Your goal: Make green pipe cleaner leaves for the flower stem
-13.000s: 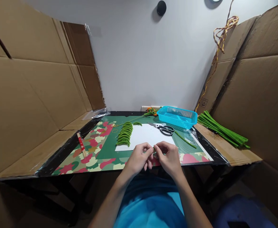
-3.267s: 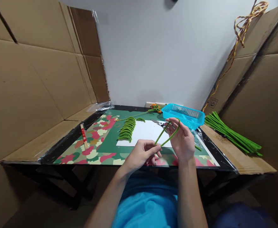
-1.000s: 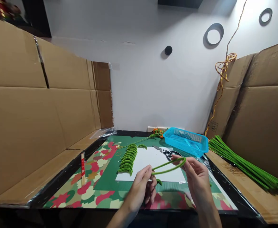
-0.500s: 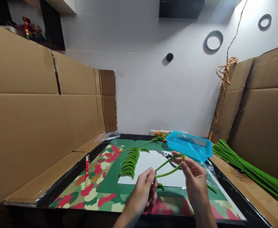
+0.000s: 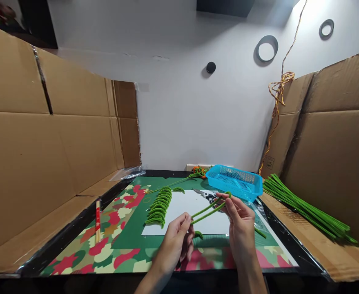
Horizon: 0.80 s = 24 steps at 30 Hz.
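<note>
A green pipe cleaner (image 5: 209, 212), bent double into a narrow loop, stretches between my hands above the white sheet (image 5: 179, 208). My left hand (image 5: 179, 237) pinches its two ends together. At the rounded end, my right hand (image 5: 239, 218) grips the bend between thumb and fingers. Left of my hands, several curved green pipe cleaner pieces (image 5: 159, 207) lie in an overlapping row, and one more curved piece (image 5: 178, 190) sits above them. Partly behind my right hand are pruning shears (image 5: 206, 195). A short green piece (image 5: 199, 234) lies below the sheet, partly hidden by my left hand.
A blue plastic basket (image 5: 234, 183) stands at the back right. Long green pipe cleaners (image 5: 308, 208) lie in a bundle on cardboard at right. Chopsticks in a red wrapper (image 5: 98, 220) lie at left. Orange flowers with green stems (image 5: 199, 171) rest at the back. Cardboard walls (image 5: 87, 155) flank the table.
The loop has been squeezed narrower, its two strands now nearly parallel. My right hand's fingers have closed more on the bend. The whole view has shifted, so things appear further left.
</note>
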Tool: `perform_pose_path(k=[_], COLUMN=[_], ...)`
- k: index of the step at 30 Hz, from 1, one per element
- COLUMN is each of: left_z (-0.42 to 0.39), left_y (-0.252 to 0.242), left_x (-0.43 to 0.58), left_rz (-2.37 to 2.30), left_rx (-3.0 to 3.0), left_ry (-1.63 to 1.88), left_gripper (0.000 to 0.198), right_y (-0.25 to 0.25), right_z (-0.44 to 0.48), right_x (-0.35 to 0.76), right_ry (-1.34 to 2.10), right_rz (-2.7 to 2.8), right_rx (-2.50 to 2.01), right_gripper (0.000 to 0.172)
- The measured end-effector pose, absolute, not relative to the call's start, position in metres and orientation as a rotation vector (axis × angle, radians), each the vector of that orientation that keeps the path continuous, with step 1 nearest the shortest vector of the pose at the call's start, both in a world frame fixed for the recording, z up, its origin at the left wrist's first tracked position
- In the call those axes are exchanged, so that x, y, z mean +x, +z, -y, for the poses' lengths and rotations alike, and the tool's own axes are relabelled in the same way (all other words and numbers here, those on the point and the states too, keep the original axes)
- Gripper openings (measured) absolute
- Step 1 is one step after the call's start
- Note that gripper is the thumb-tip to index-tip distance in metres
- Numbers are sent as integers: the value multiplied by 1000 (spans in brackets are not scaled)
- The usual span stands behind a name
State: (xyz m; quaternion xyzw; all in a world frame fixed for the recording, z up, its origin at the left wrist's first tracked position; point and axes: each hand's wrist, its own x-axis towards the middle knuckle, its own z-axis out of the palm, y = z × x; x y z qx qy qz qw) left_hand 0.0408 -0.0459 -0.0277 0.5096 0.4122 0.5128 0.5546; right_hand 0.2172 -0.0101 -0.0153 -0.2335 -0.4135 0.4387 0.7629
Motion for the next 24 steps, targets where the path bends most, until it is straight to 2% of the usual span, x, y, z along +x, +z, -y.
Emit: perform_pose_path(k=[24], left_z=[39], left_y=[-38], left_x=[35], left_rz=[-948], left_rx=[1098], left_ry=[1336], left_gripper=[69], right_y=[-24], right_z=[-2], right_x=[217], right_ry=[974], right_rz=[986], right_rx=[-506], right_gripper=[37])
